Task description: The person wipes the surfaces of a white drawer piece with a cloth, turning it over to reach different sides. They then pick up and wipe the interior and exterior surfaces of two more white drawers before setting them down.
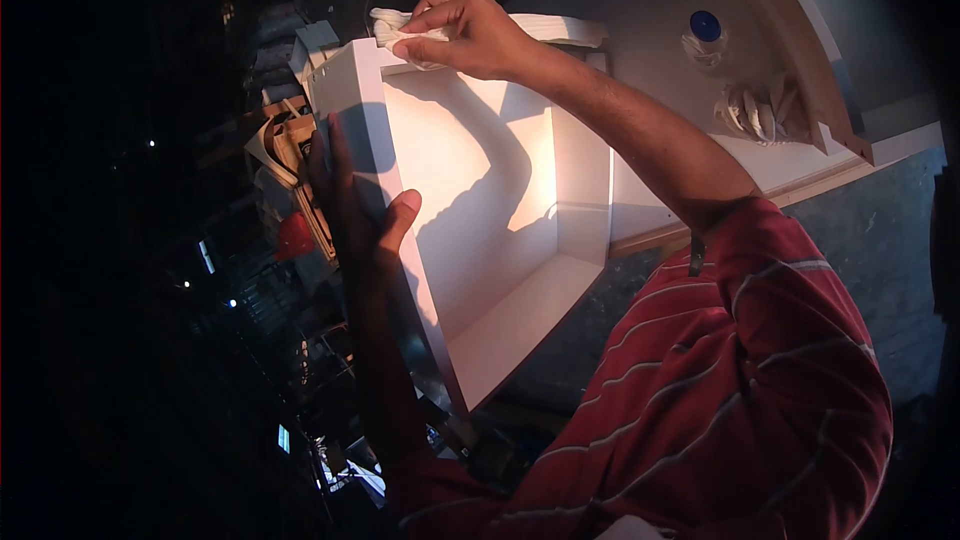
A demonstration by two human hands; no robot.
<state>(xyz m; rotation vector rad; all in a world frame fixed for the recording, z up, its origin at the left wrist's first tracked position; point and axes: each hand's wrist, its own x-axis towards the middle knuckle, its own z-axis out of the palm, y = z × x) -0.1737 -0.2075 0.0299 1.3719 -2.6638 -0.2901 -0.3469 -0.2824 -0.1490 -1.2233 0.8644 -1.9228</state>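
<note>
A white, drawer-like open box stands tilted in front of me, with its hollow inside facing up. My right hand is closed on a bunched white cloth and presses it to the box's top left corner. A long strip of the cloth trails to the right along the far edge. With its thumb over the near rim and its fingers along the outer face, my left hand grips the box's left panel. Those fingers lie in deep shadow.
On the work surface at the right are a blue-capped container and a crumpled pale cloth. A curved wooden edge bounds that side. Wooden pieces and a red object lie beyond the left panel.
</note>
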